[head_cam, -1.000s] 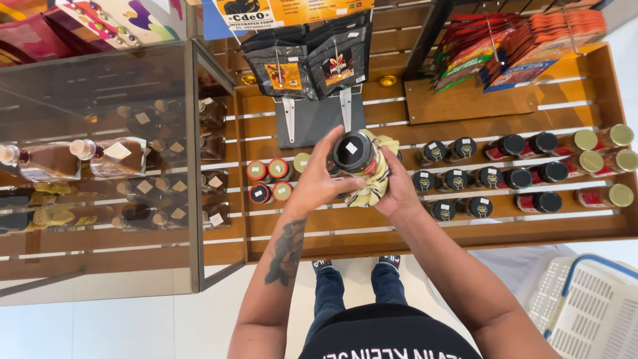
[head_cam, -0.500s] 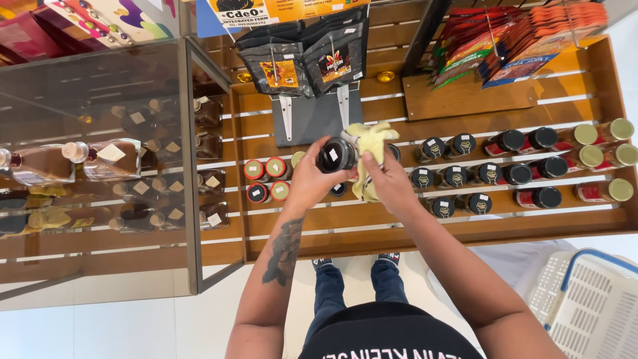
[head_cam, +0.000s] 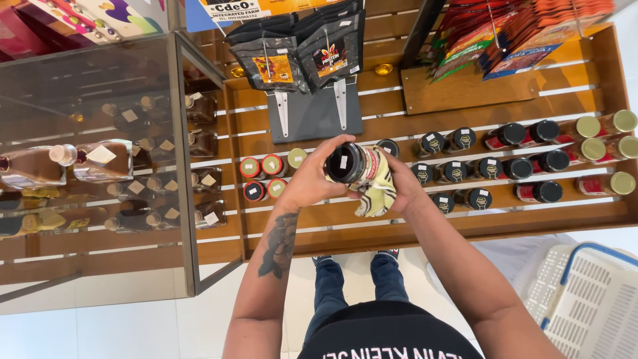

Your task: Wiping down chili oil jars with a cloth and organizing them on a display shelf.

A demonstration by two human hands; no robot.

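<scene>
Two hands hold one jar (head_cam: pixel 352 164) above the front edge of a wooden shelf (head_cam: pixel 465 219). The left hand (head_cam: pixel 309 179) is wrapped closed around its dark lid end, and the right hand (head_cam: pixel 399 183) is closed on a yellow patterned cloth (head_cam: pixel 375 193) pressed to the jar's side. Rows of dark-lidded jars (head_cam: pixel 458 173) stand behind on the shelf, and a white basket (head_cam: pixel 585 299) sits at lower right. The jar looks rigid, probably glass, so breakable and smooth; its body seems the safest place to hold.

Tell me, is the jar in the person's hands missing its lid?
No, a black lid covers the jar, held by the left hand and the right hand.
</scene>
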